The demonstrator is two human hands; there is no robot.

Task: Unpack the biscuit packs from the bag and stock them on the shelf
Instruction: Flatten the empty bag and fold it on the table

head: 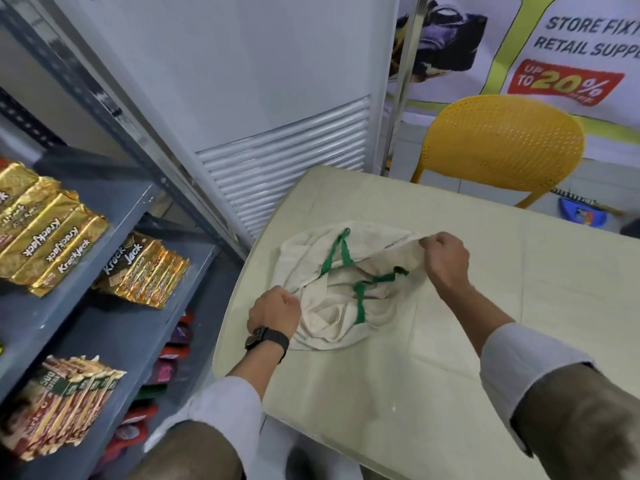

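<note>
While both hands work at its rim, a cream cotton tote bag with green fabric handles [341,292] lies crumpled and flat on a pale cream tabletop [485,306], close to the tabletop's left edge. Left hand [275,308] (black wristwatch on the wrist): fingers curled, pinching the bag's near-left rim at the tabletop's left edge. Right hand [445,258]: fingers curled, pinching the bag's far-right rim and holding it slightly raised. Both handles lie loose across the cloth; whether any pack is inside cannot be told.

Grey metal shelf unit [114,216], left of the table, three tiers in view:
- upper tier: gold foil Krackjack biscuit packs [45,233], laid side by side at the tier's front edge.
- middle tier: gold and brown Krack Jack biscuit packs [145,271], leaning in a row at the tier's right end.
- lower tier: red, green and gold biscuit packs [65,396], standing in a row at the front edge.

Yellow perforated plastic chair [502,147]: beyond the tabletop's far edge.
</note>
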